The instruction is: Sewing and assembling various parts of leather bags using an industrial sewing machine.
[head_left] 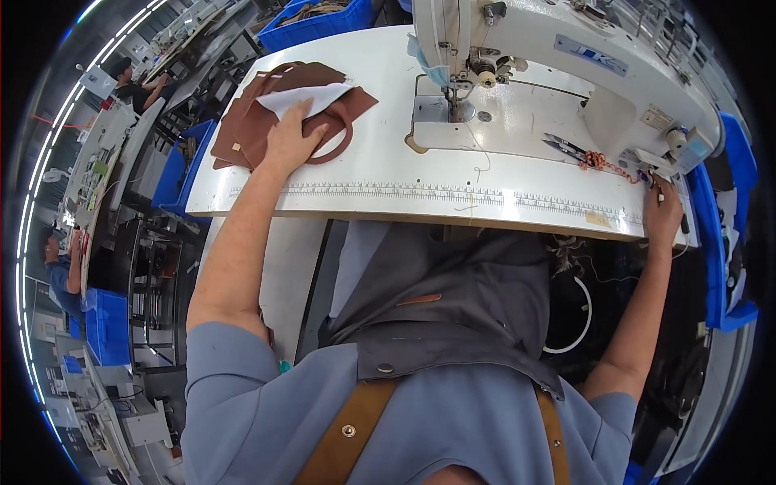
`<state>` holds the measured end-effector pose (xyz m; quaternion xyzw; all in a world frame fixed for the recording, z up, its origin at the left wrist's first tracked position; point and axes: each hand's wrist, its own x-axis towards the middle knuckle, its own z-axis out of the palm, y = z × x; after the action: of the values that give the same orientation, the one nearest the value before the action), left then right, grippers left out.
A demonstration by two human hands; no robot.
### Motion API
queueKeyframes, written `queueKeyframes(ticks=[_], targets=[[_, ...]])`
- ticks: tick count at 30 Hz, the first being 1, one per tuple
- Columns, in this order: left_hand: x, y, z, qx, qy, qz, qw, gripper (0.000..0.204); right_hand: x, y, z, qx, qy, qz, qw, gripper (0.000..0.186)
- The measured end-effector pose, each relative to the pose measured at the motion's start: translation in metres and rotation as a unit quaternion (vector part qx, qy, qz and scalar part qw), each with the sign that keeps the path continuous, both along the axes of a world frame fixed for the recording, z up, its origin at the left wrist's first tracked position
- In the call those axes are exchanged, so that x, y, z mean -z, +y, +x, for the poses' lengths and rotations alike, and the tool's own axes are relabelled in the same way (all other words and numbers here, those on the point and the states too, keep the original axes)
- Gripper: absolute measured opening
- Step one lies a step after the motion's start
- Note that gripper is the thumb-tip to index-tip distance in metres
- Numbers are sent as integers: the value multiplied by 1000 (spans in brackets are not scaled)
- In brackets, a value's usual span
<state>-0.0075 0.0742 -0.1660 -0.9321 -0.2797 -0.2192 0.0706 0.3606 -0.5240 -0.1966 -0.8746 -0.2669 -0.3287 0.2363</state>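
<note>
My left hand [293, 139] lies over the left side of the sewing table, thumb and fingers apart, on a fanned pile of brown leather-like pieces [242, 121]. White cloth [301, 100] shows beneath its fingertips, and a curved brown strap [346, 139] arcs beside the thumb. At the table's far right corner, my right hand [663, 212] has its fingers bent together around something small beside the sewing machine. What they hold is too small to name. Next to that hand runs an orange braided cord [618, 168], tied to dark thread snips [564, 147].
A white industrial sewing machine [558, 48] stands at the back right, its needle over a metal plate [440, 109]. A printed ruler strip [388, 191] follows the table's front edge. Blue bins [731, 242] flank the table. Two people sit at benches far left.
</note>
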Motion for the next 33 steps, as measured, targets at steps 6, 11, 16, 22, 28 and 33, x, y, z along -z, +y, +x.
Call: queueKeyframes(ticks=[6, 11, 16, 22, 28, 33], targets=[[1, -72, -21, 119, 50, -144, 981, 63, -10, 6, -21, -1, -65, 14, 998, 25], [-35, -172, -42, 206, 117, -67, 969, 60, -29, 91, -88, -182, 84, 100, 975, 25], [-89, -178, 1, 244, 163, -130, 947, 37, -48, 198, -151, -308, 193, 14, 931, 21], [-53, -121, 86, 436, 40, -99, 893, 29, -45, 262, -179, -359, 198, -63, 910, 29], [-7, -121, 92, 536, 49, -369, 757, 20, -34, 256, -181, -378, 155, -56, 911, 27], [-38, -131, 84, 407, 56, -589, 696, 8, -41, 255, -189, -477, 282, 12, 832, 30]])
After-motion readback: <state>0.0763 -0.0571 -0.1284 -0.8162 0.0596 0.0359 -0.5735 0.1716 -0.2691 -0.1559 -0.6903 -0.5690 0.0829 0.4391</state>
